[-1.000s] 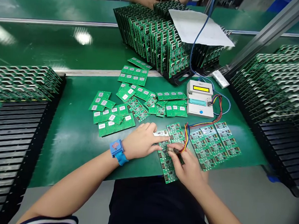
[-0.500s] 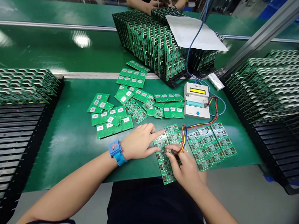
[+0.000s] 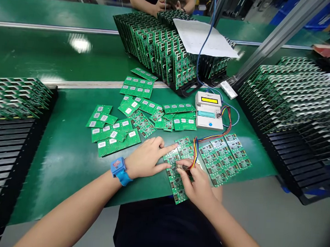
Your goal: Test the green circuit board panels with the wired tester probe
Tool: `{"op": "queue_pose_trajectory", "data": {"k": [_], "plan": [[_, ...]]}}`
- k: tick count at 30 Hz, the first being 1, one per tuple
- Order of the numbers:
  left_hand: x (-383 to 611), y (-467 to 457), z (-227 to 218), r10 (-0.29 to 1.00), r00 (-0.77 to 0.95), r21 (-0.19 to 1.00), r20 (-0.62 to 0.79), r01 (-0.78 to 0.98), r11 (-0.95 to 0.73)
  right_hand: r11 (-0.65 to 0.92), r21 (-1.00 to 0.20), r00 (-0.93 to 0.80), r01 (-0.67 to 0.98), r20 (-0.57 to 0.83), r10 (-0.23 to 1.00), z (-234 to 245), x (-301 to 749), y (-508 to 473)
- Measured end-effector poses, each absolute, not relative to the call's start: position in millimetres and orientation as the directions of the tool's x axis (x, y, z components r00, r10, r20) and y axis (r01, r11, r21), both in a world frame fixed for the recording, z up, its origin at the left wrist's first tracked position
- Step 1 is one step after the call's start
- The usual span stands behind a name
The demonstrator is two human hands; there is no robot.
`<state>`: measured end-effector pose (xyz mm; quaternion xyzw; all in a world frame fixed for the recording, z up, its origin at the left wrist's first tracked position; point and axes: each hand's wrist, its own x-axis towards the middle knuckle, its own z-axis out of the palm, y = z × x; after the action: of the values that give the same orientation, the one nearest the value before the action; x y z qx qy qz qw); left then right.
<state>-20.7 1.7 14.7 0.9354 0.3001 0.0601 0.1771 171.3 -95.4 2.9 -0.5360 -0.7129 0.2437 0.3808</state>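
My right hand (image 3: 199,180) pinches a small connector (image 3: 182,167) at the end of a bundle of red, yellow and blue wires (image 3: 195,151). The connector is at the surface of a green circuit board panel (image 3: 171,162); whether its pins touch is hidden by my fingers. My left hand (image 3: 147,156), with a blue wrist strap (image 3: 120,169) on the wrist, rests at the panel's left side. Its index finger and thumb are stretched apart onto the board, the other fingers curled. From the wires a run leads to a white programmer (image 3: 208,120) with a lit yellow display.
More circuit boards (image 3: 226,157) lie to the right of my hands, and loose labelled boards (image 3: 119,139) are scattered beyond the left one. Racks of upright boards stand at the back (image 3: 158,45), right (image 3: 292,94) and left (image 3: 15,95). Across the bench a person (image 3: 161,4) holds a phone.
The whole view has shifted slightly, so bench items appear further left. Both hands keep nearly the same places on the panel, and the connector stays in my right fingers.
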Motion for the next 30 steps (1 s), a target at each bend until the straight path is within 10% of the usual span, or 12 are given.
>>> {"op": "queue_pose_trajectory", "data": {"k": [30], "plan": [[-16.9,0.7,11.8,0.539,0.839,0.357,0.070,0.484,-0.799,0.223,-0.767,-0.088,0.602,0.213,0.973,10.9,176.8,-97.8]]}}
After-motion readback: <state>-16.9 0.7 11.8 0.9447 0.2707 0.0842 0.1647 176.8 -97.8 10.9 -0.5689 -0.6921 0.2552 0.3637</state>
